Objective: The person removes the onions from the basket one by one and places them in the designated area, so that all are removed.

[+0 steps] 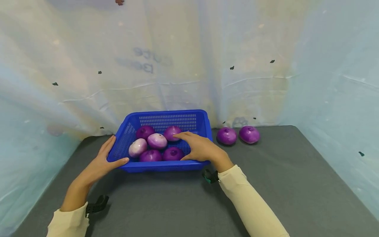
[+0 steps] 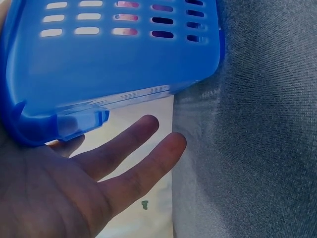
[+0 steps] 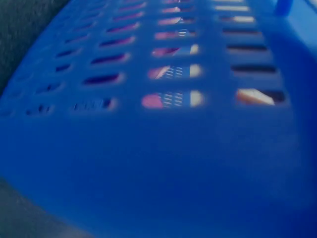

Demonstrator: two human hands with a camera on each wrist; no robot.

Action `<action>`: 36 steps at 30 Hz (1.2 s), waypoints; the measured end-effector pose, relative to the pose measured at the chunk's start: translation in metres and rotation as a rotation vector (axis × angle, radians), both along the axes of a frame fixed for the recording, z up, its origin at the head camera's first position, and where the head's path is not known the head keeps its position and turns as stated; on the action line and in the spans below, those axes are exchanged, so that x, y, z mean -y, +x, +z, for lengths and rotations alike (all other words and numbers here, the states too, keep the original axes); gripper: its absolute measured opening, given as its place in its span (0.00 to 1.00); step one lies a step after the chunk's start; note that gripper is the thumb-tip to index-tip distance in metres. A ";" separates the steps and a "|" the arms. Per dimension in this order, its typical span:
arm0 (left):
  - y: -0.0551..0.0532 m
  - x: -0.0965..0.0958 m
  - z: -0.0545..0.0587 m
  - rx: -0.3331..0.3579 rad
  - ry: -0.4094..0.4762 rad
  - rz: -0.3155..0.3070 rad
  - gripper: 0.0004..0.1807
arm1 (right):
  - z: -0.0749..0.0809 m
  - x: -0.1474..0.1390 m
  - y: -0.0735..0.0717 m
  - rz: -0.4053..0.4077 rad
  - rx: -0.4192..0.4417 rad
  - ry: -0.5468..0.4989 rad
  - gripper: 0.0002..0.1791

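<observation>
A blue perforated plastic basket [image 1: 165, 166] holds several purple onions, among them a dark onion [image 1: 145, 132] at the back and a pale-sided onion [image 1: 138, 147] at the left. My left hand [image 1: 99, 164] rests against the basket's front left corner, thumb near the rim; the left wrist view shows straight, spread fingers [image 2: 143, 173] beside the basket wall [image 2: 99, 64]. Over the front right rim, my right hand [image 1: 201, 148] reaches into the basket. Its fingers lie beside a purple onion [image 1: 171, 133], with no firm grip visible. The right wrist view shows only the basket's slotted wall [image 3: 148, 158].
Two purple onions, one nearer [image 1: 226, 136] and one farther right [image 1: 249, 134], sit on the dark grey tabletop [image 1: 284, 171] to the right of the basket. A pale sheet [image 1: 183, 49] hangs behind the table and along both sides.
</observation>
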State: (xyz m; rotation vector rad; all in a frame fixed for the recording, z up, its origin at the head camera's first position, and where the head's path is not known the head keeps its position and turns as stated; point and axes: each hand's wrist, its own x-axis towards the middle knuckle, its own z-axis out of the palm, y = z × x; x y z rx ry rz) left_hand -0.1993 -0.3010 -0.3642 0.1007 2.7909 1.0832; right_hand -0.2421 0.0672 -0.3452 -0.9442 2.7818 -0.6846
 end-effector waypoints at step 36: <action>0.002 -0.001 0.002 -0.001 0.011 -0.007 0.59 | -0.004 0.016 -0.017 0.121 0.099 0.154 0.39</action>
